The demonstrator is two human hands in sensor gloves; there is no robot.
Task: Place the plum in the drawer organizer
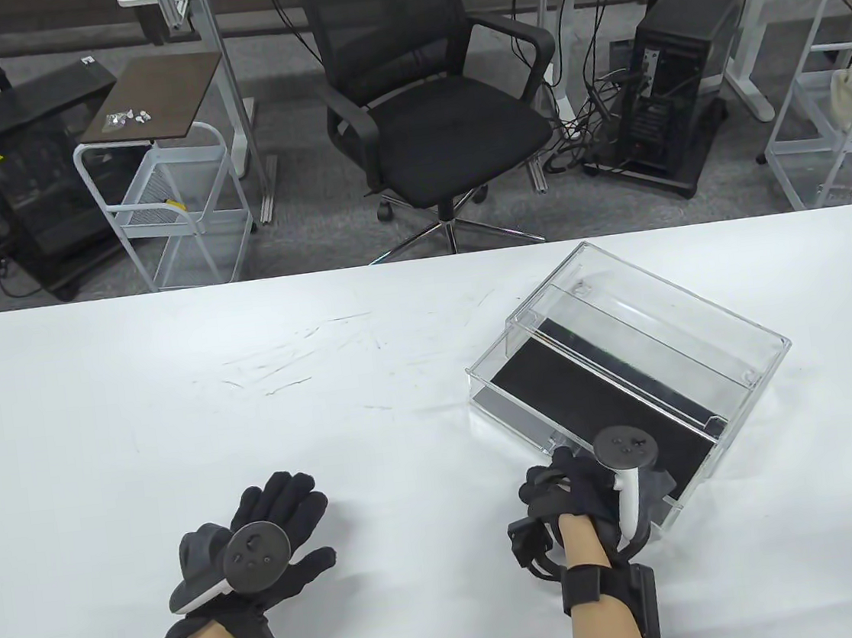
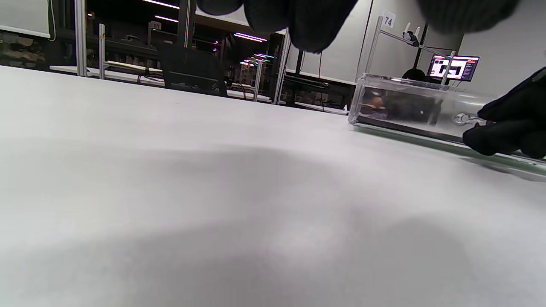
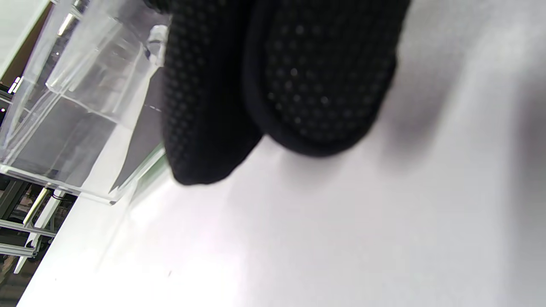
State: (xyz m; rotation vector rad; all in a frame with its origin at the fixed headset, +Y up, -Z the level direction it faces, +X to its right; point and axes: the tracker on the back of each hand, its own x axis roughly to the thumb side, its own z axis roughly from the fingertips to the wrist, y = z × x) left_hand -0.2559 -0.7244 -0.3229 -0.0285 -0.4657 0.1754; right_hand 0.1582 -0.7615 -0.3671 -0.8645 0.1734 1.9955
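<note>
A clear plastic drawer organizer is seen on the right of the white table, set at an angle, its drawer drawn out toward the near edge with a black liner on the floor. The plum cannot be made out in the table view; in the left wrist view only a blurred brownish shape is glimpsed behind the clear wall, and it cannot be identified. The right hand is placed at the drawer's near front corner, fingers curled there, but whether the handle is pinched cannot be told. The left hand is laid flat on the table, fingers spread, nothing held.
</note>
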